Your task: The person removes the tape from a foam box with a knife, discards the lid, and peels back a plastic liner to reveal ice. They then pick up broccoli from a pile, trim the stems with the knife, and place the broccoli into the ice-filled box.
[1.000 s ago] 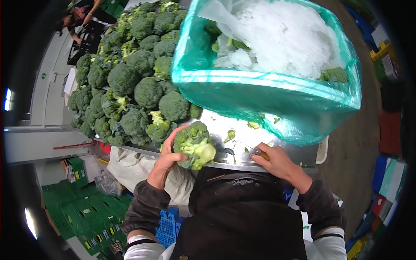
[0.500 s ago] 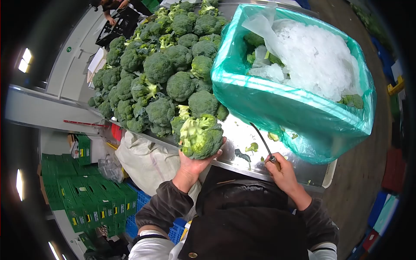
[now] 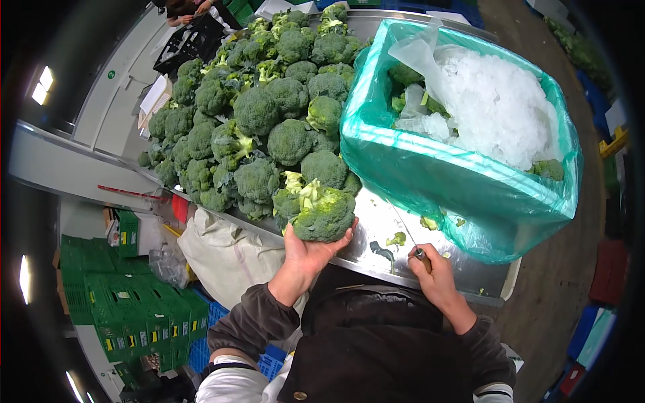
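Note:
My left hand (image 3: 308,260) is closed round a broccoli head (image 3: 328,216) from below, thumb and fingers at its sides. Its pale cut stalks point up and away from me, against the front of the broccoli pile (image 3: 255,111). Over the steel table's near edge, my right hand (image 3: 435,277) grips a knife (image 3: 421,255) by its brown handle. The thin blade points up and left, seen nearly edge-on. Close to the blade lie a dark leaf (image 3: 381,252) and a small green floret scrap (image 3: 396,239).
A crate lined with green plastic (image 3: 457,174) stands on the steel table (image 3: 369,215), holding crushed ice (image 3: 500,101) over broccoli. Green crates (image 3: 134,302) and a white sack (image 3: 218,248) are at lower left. Another person's hands (image 3: 191,15) are by a black crate (image 3: 191,47).
The broccoli head in my left hand has tipped, its pale underside turning away and more crown showing. The knife has rotated in my right hand, so its blade looks thinner. The view shifted slightly.

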`<state>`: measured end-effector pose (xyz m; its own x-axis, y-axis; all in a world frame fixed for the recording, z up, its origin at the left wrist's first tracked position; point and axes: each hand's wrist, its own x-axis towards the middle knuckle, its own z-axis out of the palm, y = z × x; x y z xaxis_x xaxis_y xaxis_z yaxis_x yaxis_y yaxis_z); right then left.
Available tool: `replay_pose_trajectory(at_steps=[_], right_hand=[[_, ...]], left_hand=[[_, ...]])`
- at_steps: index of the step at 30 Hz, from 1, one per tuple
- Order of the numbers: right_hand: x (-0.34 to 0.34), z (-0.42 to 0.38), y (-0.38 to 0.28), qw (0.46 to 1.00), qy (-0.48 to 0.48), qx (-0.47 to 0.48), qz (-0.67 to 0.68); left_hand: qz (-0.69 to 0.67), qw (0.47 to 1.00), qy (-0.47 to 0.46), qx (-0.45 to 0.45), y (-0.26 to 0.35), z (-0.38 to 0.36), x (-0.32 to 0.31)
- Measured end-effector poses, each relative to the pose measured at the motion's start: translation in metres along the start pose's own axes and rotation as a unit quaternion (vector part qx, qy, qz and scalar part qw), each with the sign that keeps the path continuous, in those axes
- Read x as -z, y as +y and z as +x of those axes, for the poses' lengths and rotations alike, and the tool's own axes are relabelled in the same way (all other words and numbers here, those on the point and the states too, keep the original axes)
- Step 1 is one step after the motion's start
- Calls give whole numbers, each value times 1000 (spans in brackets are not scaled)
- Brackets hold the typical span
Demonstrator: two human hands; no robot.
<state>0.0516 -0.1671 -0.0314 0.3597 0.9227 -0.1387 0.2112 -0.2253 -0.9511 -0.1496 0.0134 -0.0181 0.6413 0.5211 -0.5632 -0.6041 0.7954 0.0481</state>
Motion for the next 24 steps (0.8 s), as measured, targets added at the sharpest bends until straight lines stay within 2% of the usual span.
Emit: replay_pose_trajectory(at_steps=[2, 4, 8, 10, 12, 14, 16, 17, 18, 20, 22, 24], right_hand=[[1, 5, -3, 1000, 1, -5, -8], [-1, 7, 2, 1000, 3, -11, -9], [-4, 6, 0, 999, 9, -26, -25], [-5, 8, -9, 999, 14, -6, -50], [-9, 14, -18, 995, 31, 59, -76], [-7, 21, -28, 991, 31, 73, -105], [-5, 30, -35, 950, 3, 195, -244], [-5, 34, -35, 935, 16, 226, -275], [-5, 36, -32, 936, 16, 216, -278], [-5, 40, -25, 906, 24, 248, -342], [-2, 41, -16, 894, 21, 249, -373], [5, 41, -4, 870, 43, 247, -423]], left_hand=[[7, 1000, -2, -2, 1, 1, -2], [131, 988, 34, -76, 4, 4, -3], [227, 966, 50, -114, 11, 4, -18], [226, 967, 35, -115, 17, 7, -17], [288, 943, 95, -135, 20, 13, -13], [282, 948, 94, -114, 21, 16, -9], [357, 922, 118, -91, 18, 17, -6], [386, 906, 162, -57, 11, 7, -25], [385, 907, 163, -46, 11, 7, -23], [394, 912, 101, 58, 13, 6, -18], [404, 906, 111, 64, 5, 3, -21], [393, 900, 98, 163, 5, 1, -25]])
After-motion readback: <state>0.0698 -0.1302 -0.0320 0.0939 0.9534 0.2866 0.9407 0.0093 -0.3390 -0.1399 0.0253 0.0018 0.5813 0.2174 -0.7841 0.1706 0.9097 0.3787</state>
